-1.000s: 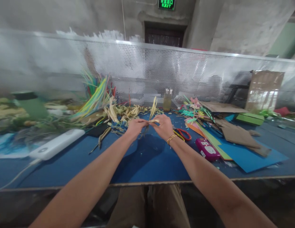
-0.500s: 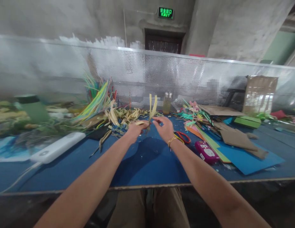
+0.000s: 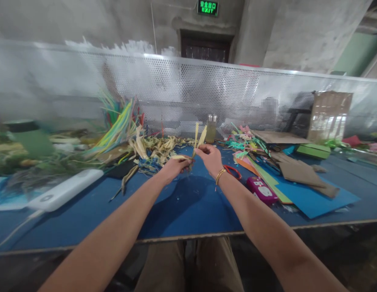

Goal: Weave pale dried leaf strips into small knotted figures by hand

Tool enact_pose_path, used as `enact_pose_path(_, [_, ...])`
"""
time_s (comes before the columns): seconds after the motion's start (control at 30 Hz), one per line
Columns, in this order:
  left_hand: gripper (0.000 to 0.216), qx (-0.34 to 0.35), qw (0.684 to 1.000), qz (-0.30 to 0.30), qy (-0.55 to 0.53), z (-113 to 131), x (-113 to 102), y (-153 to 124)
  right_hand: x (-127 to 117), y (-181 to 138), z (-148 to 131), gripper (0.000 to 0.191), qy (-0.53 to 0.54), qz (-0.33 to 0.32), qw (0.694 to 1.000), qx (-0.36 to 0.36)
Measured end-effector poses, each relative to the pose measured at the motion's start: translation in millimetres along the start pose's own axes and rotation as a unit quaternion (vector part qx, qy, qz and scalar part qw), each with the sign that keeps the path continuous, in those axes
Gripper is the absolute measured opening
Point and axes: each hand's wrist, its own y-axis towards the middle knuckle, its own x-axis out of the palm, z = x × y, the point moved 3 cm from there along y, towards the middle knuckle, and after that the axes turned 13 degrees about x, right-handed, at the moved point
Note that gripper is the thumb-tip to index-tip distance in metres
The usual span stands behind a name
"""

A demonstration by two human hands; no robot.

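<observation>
Pale yellow dried husk strips stand upright between my hands above the blue table. My left hand is closed on their lower end, with another husk piece sticking out over its fingers. With thumb and fingers pinched, my right hand grips the right-hand strip near its base. A pile of dried corn husks lies just beyond my left hand. Scissors with red handles rest beside my right wrist, partly hidden by it.
On the left are a white power strip, a green bottle and a bundle of coloured stems. A glass bottle stands behind. To the right lie a magenta box, blue card and cardboard.
My right hand has closed on a strip, and the strips now spread apart and lean more to the right. The view has shifted slightly.
</observation>
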Motion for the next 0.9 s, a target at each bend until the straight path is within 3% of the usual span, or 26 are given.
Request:
enact_pose_path(0.2, [0.034,0.001,1.000,0.022,0.007,1.2,-1.7,1.0,2.2,-2.2,-3.3,0.021,0.030,-0.011,0.999,0.002])
enact_pose_path(0.4, [0.031,0.009,1.000,0.011,0.002,0.2,-3.2,4.2,3.3,-8.1,-9.6,0.014,-0.038,-0.033,0.995,-0.081])
enact_pose_path(0.67, [0.032,0.037,0.997,0.049,0.051,7.7,-6.8,2.5,5.7,-9.7,-6.4,0.010,-0.163,-0.031,0.980,-0.114])
enact_pose_path(0.9, [0.032,0.022,0.998,0.054,0.020,4.1,-8.4,3.9,6.8,-13.5,-4.7,0.008,-0.173,-0.039,0.974,-0.139])
